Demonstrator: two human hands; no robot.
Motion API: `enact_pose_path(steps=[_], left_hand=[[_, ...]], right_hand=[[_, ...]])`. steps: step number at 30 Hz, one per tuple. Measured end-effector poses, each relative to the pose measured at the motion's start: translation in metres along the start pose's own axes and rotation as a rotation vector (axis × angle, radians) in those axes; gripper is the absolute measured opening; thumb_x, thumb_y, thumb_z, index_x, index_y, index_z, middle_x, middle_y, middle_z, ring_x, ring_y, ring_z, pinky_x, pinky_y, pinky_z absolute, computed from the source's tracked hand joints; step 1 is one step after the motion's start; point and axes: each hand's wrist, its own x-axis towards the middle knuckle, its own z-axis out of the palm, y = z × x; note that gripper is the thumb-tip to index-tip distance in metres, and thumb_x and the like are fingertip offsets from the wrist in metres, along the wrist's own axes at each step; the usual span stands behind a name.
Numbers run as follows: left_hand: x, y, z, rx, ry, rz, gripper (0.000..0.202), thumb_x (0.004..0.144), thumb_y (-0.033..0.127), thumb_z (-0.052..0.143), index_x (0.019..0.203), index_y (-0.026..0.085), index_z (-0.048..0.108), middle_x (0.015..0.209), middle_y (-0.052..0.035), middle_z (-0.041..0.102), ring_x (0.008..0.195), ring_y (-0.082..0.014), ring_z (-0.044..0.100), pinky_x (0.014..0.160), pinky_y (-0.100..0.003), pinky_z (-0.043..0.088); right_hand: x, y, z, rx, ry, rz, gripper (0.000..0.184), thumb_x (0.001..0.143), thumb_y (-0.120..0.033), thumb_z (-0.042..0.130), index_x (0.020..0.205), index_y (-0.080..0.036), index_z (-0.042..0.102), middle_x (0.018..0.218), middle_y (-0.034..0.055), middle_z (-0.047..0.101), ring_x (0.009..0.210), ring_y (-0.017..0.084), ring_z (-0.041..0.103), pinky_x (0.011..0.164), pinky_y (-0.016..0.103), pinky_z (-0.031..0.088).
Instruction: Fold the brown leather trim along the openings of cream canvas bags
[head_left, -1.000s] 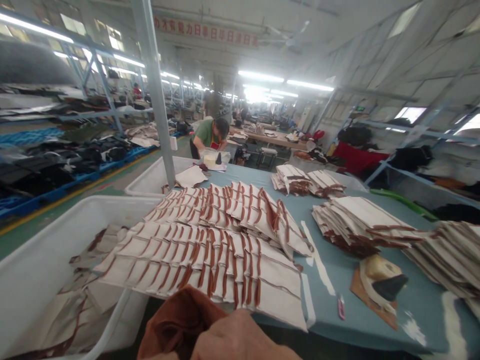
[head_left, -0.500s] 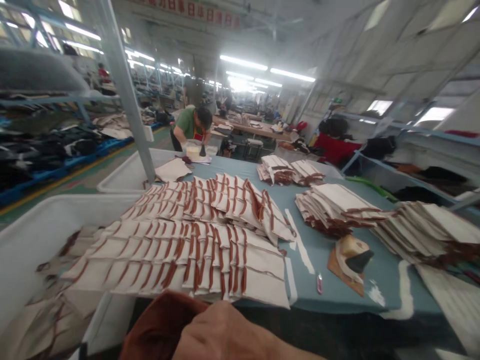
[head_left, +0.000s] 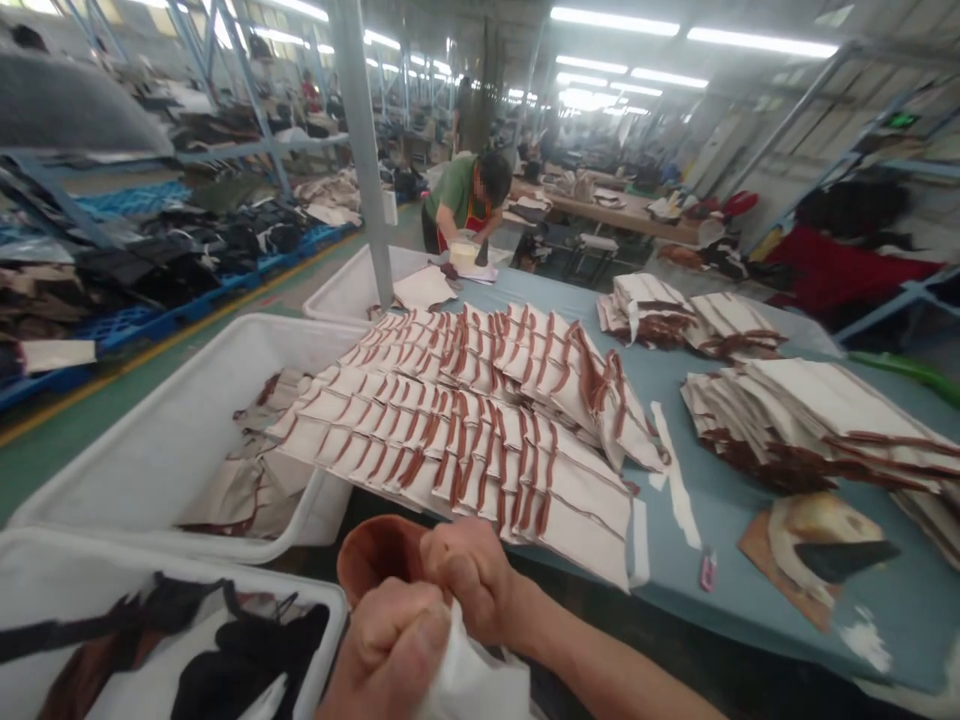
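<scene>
Both my hands are together low in the middle of the head view, closed on a cloth piece that is rust brown at its far end. White material hangs below the fists, and I cannot tell whether it is the same piece. My left hand is a fist at the nearer side; my right hand grips just beyond it. Past them, rows of overlapping cream cloth panels with brown edges cover much of the blue-green table.
White bins with cloth stand at the left, one behind and one nearer. Right on the table are stacked panels, a pink cutter and a tape dispenser-like block. A post rises beyond; a co-worker bends over the far end.
The view has swung left and down. My left hand and the white material have come into view, and the brown cloth is now between both fists.
</scene>
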Motion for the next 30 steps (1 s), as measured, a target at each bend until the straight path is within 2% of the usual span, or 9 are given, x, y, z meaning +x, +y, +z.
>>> enact_pose_path(steps=[5,11,16,19,21,22,25,28,30], left_hand=[[0.011,-0.004,-0.011,-0.039,0.028,-0.033,0.073,0.102,0.081,0.045,0.057,0.023,0.043,0.059,0.0016,0.042,0.058,-0.0169,0.043,0.056,-0.029,0.041],[0.017,-0.012,-0.021,-0.011,-0.013,0.048,0.071,0.106,0.077,0.039,0.060,0.023,0.033,0.058,0.0045,0.036,0.053,-0.0137,0.033,0.049,-0.027,0.033],[0.029,-0.006,-0.026,0.011,-0.119,0.217,0.066,0.111,0.067,0.040,0.064,0.022,0.032,0.054,0.0051,0.040,0.049,-0.0125,0.036,0.048,-0.027,0.030],[0.033,-0.001,-0.027,0.063,-0.161,0.323,0.052,0.112,0.048,0.050,0.068,0.023,0.040,0.058,0.0062,0.047,0.052,-0.0119,0.044,0.053,-0.026,0.033],[0.033,-0.002,-0.027,0.158,-0.140,0.370,0.039,0.109,0.029,0.054,0.072,0.023,0.043,0.061,0.0068,0.050,0.056,-0.0115,0.048,0.057,-0.025,0.035],[0.032,-0.005,-0.026,0.209,-0.115,0.381,0.036,0.107,0.022,0.054,0.073,0.024,0.043,0.062,0.0069,0.051,0.056,-0.0113,0.049,0.058,-0.025,0.036],[0.033,-0.018,-0.024,0.297,-0.010,0.370,0.035,0.103,0.019,0.052,0.070,0.024,0.039,0.060,0.0072,0.048,0.054,-0.0104,0.050,0.055,-0.025,0.036],[0.040,-0.032,-0.030,0.370,0.136,0.304,0.039,0.102,0.016,0.048,0.067,0.024,0.032,0.056,0.0076,0.041,0.049,-0.0093,0.044,0.051,-0.025,0.031],[0.044,-0.037,-0.040,0.396,0.232,0.250,0.041,0.100,0.014,0.045,0.066,0.024,0.027,0.054,0.0076,0.034,0.047,-0.0095,0.039,0.049,-0.026,0.029]], right_hand=[[0.024,-0.007,-0.012,0.028,-0.064,0.088,0.056,0.117,-0.057,0.023,0.075,-0.025,0.041,0.061,-0.0049,0.044,0.051,0.011,0.041,0.051,0.024,0.035],[0.036,-0.012,-0.020,0.007,-0.097,0.098,0.058,0.116,-0.057,0.027,0.073,-0.023,0.046,0.060,-0.0036,0.048,0.052,0.012,0.045,0.053,0.026,0.032],[0.043,-0.013,-0.026,0.086,0.002,0.093,0.061,0.116,-0.061,0.027,0.081,-0.022,0.058,0.073,0.0017,0.061,0.067,0.016,0.057,0.068,0.030,0.045],[0.039,-0.003,-0.030,0.161,0.240,0.305,0.065,0.112,-0.071,0.031,0.090,-0.021,0.066,0.088,0.0059,0.068,0.083,0.020,0.064,0.081,0.034,0.051],[0.029,0.006,-0.034,0.191,0.379,0.453,0.066,0.112,-0.072,0.031,0.087,-0.021,0.066,0.086,0.0054,0.067,0.081,0.020,0.063,0.080,0.034,0.051],[0.021,0.011,-0.036,0.199,0.395,0.494,0.065,0.113,-0.069,0.031,0.084,-0.021,0.065,0.082,0.0043,0.066,0.075,0.019,0.061,0.075,0.033,0.050],[-0.015,0.031,-0.042,0.228,0.341,0.597,0.062,0.112,-0.066,0.043,0.074,-0.020,0.063,0.068,0.0014,0.060,0.063,0.017,0.055,0.065,0.031,0.044],[-0.065,0.062,-0.040,0.215,0.168,0.916,0.067,0.101,-0.078,0.054,0.071,-0.019,0.065,0.064,0.0015,0.059,0.063,0.017,0.054,0.068,0.031,0.044],[-0.097,0.084,-0.034,0.268,0.196,1.144,0.075,0.079,-0.093,0.068,0.067,-0.019,0.066,0.062,0.0019,0.059,0.061,0.017,0.053,0.064,0.032,0.043]])
